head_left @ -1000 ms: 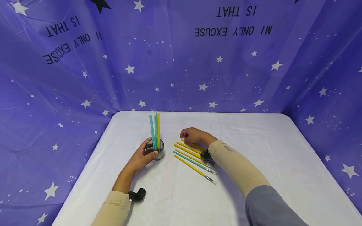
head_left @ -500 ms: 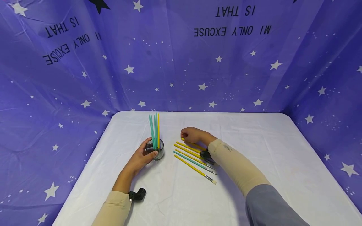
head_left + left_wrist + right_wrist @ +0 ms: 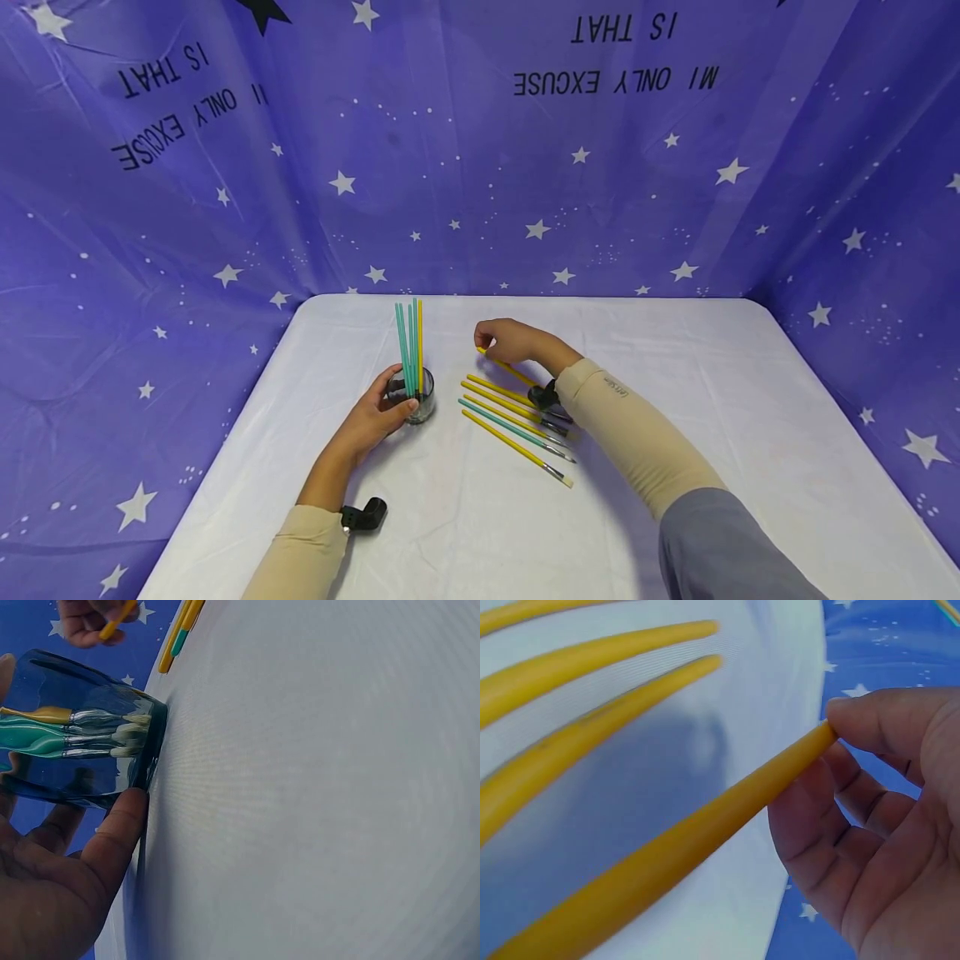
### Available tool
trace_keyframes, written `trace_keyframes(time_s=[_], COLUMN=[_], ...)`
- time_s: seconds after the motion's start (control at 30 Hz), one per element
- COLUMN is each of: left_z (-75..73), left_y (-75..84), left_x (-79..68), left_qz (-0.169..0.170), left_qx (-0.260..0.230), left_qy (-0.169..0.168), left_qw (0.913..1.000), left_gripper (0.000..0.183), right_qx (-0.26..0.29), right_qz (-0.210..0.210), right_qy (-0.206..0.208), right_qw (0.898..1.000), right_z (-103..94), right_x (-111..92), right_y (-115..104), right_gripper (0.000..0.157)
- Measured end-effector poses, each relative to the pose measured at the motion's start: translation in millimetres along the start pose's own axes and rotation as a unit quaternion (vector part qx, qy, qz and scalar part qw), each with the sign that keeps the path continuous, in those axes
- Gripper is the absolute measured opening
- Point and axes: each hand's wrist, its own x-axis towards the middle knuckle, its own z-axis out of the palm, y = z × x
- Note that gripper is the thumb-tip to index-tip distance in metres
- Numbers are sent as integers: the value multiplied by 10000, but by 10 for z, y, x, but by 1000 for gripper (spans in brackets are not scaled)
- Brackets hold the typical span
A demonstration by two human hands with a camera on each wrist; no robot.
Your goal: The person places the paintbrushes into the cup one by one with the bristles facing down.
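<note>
My left hand point(image 3: 367, 427) holds a clear glass point(image 3: 427, 410) upright at the left of the table, thumb and fingers round its sides. Several paintbrushes with teal handles point(image 3: 402, 337) and one with a yellow handle point(image 3: 421, 337) stand in it, their pale bristles point(image 3: 129, 736) down at the base in the left wrist view. My right hand point(image 3: 512, 340) pinches a yellow paintbrush point(image 3: 682, 851) by the tip of its handle, between thumb and fingers. That tip is raised over the cloth; the brush's far end is partly hidden behind the wrist camera.
Below the right hand several paintbrushes lie side by side: yellow ones, the nearest a yellow paintbrush point(image 3: 510, 445), and one teal paintbrush point(image 3: 502, 422). A white cloth point(image 3: 450, 533) covers the table. A purple star-patterned curtain point(image 3: 480, 192) stands round the back and sides.
My right hand has moved back and up, carrying the yellow paintbrush's handle end away from the row. The left hand and the glass have stayed in place.
</note>
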Motion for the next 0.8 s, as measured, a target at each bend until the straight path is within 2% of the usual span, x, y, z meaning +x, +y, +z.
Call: trace_keyframes(time_s=[0.47, 0.63, 0.8], left_z=[5, -6, -6], left_y=[-19, -27, -11], left_x=[14, 9, 1], left_qz=[8, 57, 38], left_qx=[-129, -117, -118], left_qy=[25, -43, -1], left_qw=[9999, 9999, 9999], left_gripper=[78, 79, 79], right_qx=[781, 951, 1419], right_qz=[-127, -180, -290], right_qy=[374, 746, 1177], right_qw=[9962, 9925, 9824], right_z=[-238, -307, -364], right_x=[-44, -65, -70], right_y=[-285, -357, -421], right_gripper=[11, 12, 12])
